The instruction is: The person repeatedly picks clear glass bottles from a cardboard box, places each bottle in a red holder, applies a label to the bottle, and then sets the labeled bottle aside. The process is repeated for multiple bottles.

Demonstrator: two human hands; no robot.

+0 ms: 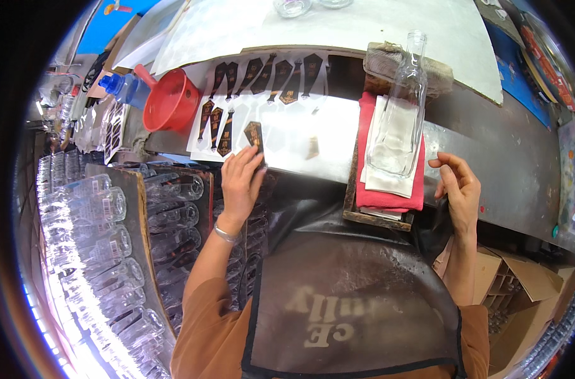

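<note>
My left hand (240,183) is at the near edge of a white sheet (205,146), fingers and thumb closed around the narrow lower end of a dark, tie-shaped decal (254,134). Several similar dark decals (281,76) lie on the sheet in rows. A clear glass bottle (401,120) lies on its side on folded white and red cloths (414,189), its neck resting on a rolled grey cloth (388,60) away from me. Just right of the bottle's base, my right hand (461,189) hovers with loosely bent, parted fingers and holds nothing.
A wooden tray (382,219) holds the cloths. At the left stand a red dipper (171,101) and a blue-capped bottle (126,88). Crates of glass bottles (110,240) fill the lower left. An opened cardboard box (521,284) is at the lower right.
</note>
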